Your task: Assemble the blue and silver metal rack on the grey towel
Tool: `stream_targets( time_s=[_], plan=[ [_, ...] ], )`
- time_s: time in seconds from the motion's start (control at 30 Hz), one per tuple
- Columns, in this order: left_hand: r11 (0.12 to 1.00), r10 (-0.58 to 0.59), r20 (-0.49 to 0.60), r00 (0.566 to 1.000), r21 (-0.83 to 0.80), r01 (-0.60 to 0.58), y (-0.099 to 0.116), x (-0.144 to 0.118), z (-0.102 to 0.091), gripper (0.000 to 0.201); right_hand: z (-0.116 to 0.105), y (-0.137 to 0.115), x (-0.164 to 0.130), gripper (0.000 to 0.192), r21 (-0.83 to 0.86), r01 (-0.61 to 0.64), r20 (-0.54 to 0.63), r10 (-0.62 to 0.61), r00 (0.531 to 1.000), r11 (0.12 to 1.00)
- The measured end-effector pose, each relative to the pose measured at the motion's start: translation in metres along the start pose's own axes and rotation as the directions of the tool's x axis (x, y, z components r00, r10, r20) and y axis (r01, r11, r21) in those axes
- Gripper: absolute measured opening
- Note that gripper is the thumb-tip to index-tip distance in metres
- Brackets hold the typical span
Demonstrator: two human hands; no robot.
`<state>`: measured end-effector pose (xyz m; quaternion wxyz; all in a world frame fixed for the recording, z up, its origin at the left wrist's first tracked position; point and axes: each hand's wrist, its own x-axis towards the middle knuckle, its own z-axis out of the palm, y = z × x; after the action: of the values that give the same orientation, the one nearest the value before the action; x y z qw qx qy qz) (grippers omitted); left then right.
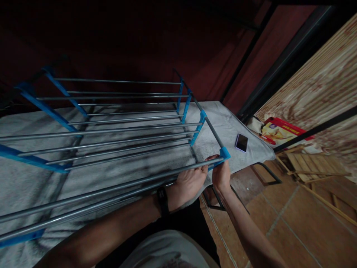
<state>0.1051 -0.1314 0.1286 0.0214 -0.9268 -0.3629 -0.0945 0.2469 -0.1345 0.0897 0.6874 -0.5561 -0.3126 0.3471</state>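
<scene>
1. Shoe rack lies on its side across a grey felt-covered table. It looks largely put together: several tiers of thin grey metal rods are seated in bright blue plastic side bars.
2. The near corner seems the only open work, where a blue corner connector joins a dark upright tube.
3. Left hand, black band at the wrist, is clenched around the nearest rods just beside that corner.
4. Right hand is closed on the bar just under the connector.
5. A smartphone lies flat, glossy and dark, near the table edge.
</scene>
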Motion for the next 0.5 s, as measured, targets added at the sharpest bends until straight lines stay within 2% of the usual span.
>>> stream_targets(
  time_s=[0.17,0.4,0.5],
  plan=[
    [1.000,0.007,0.025,1.000,-0.004,-0.007,0.001,0.001,-0.005,0.042,-0.001,0.003,0.001,0.045,-0.011,-0.009,0.000,0.009,1.000,1.000],
    [1.000,0.020,-0.003,1.000,-0.004,-0.020,0.000,0.001,0.001,0.042,-0.002,0.012,0.005,0.048,-0.002,0.032,0.005,-0.032,0.999,0.999],
    [0.999,0.010,0.022,1.000,-0.039,-0.009,-0.002,0.001,-0.001,0.044,-0.003,0.014,0.006,0.049,-0.023,0.056,0.002,-0.055,0.998,0.998]
  ],
)
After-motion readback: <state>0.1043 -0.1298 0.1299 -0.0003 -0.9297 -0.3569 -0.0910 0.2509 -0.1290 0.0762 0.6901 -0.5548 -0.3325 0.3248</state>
